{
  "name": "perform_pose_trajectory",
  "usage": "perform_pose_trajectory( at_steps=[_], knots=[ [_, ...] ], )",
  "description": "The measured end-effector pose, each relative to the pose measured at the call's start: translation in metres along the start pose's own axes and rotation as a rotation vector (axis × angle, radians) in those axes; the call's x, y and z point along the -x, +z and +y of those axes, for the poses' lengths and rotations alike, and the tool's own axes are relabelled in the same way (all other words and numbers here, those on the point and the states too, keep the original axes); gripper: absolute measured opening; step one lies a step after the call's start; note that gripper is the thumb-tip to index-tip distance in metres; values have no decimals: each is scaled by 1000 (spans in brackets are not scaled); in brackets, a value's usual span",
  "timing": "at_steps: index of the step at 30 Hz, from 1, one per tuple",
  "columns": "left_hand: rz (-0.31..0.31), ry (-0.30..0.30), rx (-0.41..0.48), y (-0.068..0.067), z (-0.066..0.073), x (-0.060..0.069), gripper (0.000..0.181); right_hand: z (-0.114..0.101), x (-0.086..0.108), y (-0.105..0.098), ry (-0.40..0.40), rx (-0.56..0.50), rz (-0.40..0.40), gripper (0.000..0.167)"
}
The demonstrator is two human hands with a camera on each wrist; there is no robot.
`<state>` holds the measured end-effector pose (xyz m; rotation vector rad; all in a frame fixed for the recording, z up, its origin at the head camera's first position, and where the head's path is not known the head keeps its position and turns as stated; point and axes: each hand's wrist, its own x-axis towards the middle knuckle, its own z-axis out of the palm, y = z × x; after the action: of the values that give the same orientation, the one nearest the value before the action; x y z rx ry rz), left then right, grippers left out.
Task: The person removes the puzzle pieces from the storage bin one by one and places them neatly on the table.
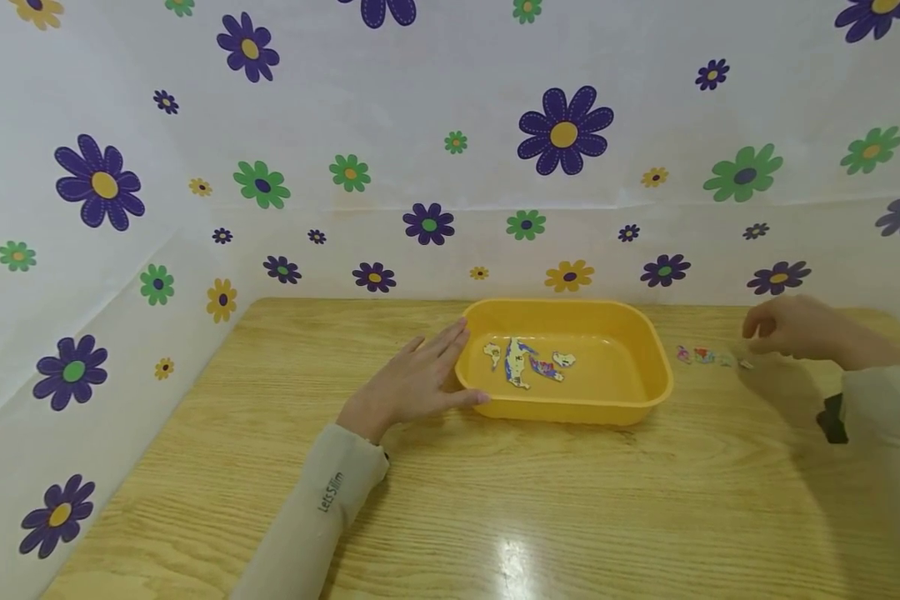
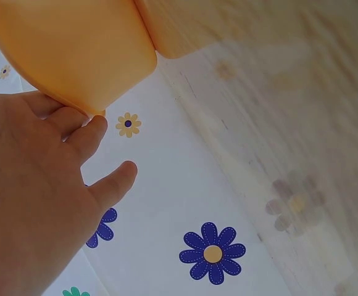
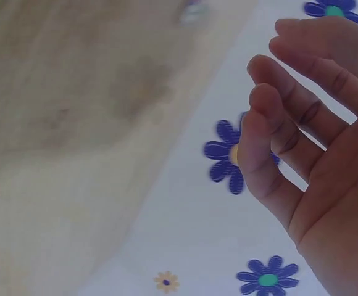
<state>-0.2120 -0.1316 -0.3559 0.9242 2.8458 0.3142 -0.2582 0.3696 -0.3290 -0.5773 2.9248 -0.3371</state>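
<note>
A yellow plastic tray stands on the table in the head view. Inside it lie several flat, colourful cutout pieces, among them a tall blue-and-cream piece and a purple-red piece. My left hand rests against the tray's left rim with outstretched fingers; the left wrist view shows its fingertips at the edge. To the tray's right, a row of small cutout pieces lies on the table. Just beyond the row's right end, my right hand hovers. In the right wrist view its fingers are loosely bent with nothing between them.
The wooden table extends around the tray. Behind it and along the left side hangs a white cloth printed with purple, green and yellow flowers.
</note>
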Motion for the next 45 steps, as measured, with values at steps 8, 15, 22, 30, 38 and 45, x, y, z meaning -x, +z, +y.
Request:
perform_pose_trajectory(
  at_steps=[8,15,22,30,38,45],
  knots=[
    [5,-1,4,-1,0,0,96,-21,-8,-20,8,-72,32,24],
    [1,-3,10,-1,0,0,96,-39,-17,-26,-1,-145,2,36],
    [2,0,4,-1,1,0,96,-62,-25,-33,-67,-188,-13,45],
    [3,-2,-7,-1,1,0,96,-92,-40,-38,-153,-168,-1,48],
    [2,-1,0,1,0,-1,96,-116,-54,-33,-208,-202,-14,47],
    [1,-2,-5,0,0,-1,96,-133,-68,-30,-222,-185,-37,49]
  ],
)
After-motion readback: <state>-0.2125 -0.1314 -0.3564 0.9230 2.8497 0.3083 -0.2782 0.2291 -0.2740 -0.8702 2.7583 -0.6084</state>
